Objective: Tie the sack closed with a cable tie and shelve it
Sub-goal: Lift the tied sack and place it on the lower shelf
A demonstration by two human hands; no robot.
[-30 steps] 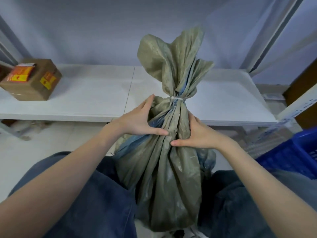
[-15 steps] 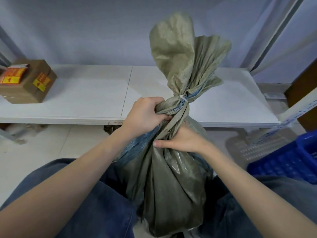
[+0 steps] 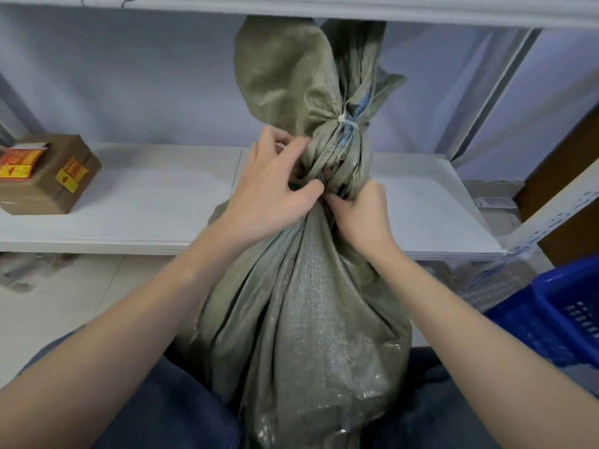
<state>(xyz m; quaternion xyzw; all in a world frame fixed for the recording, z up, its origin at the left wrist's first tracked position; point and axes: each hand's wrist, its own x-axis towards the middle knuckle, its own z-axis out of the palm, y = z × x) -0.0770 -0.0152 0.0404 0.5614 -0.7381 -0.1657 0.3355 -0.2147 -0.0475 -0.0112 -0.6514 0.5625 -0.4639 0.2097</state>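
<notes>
The olive-green woven sack (image 3: 301, 319) stands upright between the person's knees, in front of the white shelf (image 3: 155, 202). Its neck is gathered and twisted into a tight rope, and a white cable tie (image 3: 348, 122) cinches it just above the twist, with a strip of blue lining showing at the tie. Above the tie the loose top of the sack fans out and reaches up to the underside of the upper shelf board (image 3: 324, 8).

Both hands are closed on the twisted neck below the tie. The left hand (image 3: 272, 189) wraps it from the left, fingers curled into the folds and thumb pressed across the front. The right hand (image 3: 363, 212) grips it from the right and slightly lower, thumb tip close to the left thumb.

On the far left of the shelf sits a brown cardboard box (image 3: 48, 175) with orange and yellow labels. A blue plastic crate (image 3: 551, 315) stands on the floor at the right, beside the perforated shelf upright (image 3: 547, 218)
</notes>
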